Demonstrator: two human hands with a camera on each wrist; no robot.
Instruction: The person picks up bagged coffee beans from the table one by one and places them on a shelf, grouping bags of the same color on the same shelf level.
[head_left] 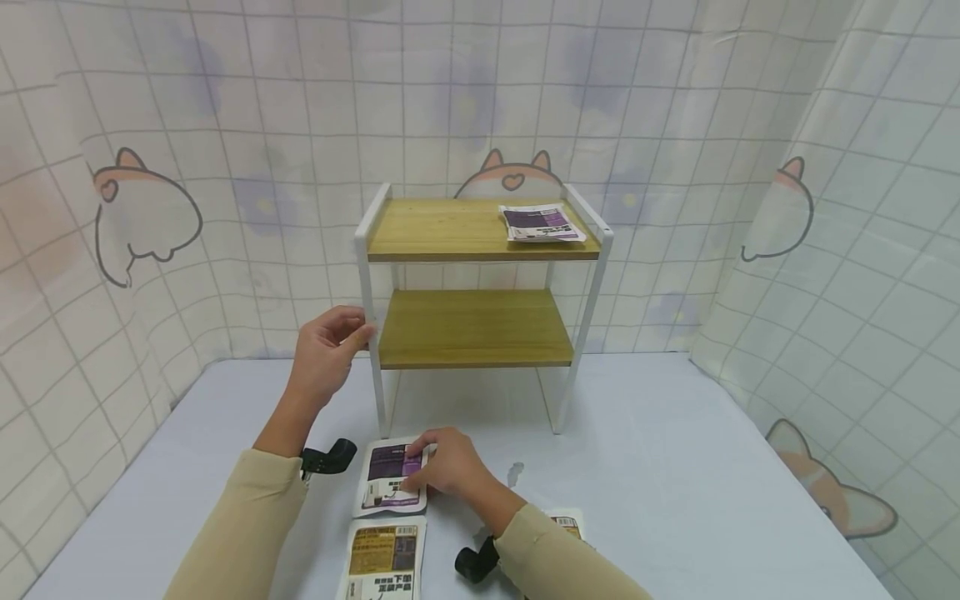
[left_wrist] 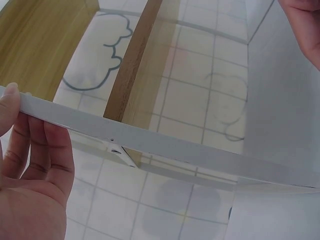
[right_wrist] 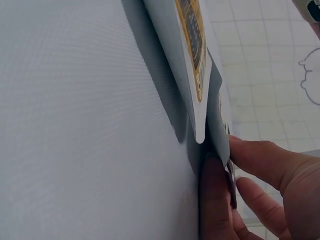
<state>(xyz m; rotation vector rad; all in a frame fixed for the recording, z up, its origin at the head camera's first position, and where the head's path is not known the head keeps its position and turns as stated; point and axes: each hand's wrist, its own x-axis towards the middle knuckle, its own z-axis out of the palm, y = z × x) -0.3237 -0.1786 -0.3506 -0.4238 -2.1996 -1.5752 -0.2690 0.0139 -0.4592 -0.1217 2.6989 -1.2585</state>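
Note:
My left hand (head_left: 326,354) grips the white left front upright of a two-tier rack (head_left: 474,329) with wooden shelves. In the left wrist view the thumb is on one face of the white upright (left_wrist: 170,150) and the fingers on the other. By the rack's left foot, my right hand (head_left: 453,465) pinches the right edge of a flat purple-and-white packet (head_left: 384,492). The right wrist view shows the thumb over the packet's edge (right_wrist: 219,125) and a finger beneath it. A yellow-and-white packet (head_left: 382,562) lies just nearer to me.
Another purple-and-white packet (head_left: 542,223) lies on the right of the top shelf, which has raised white side rails. A further yellow packet (head_left: 567,523) is partly hidden by my right sleeve. A tiled-pattern curtain (head_left: 300,167) hangs behind and beside the white table (head_left: 675,467).

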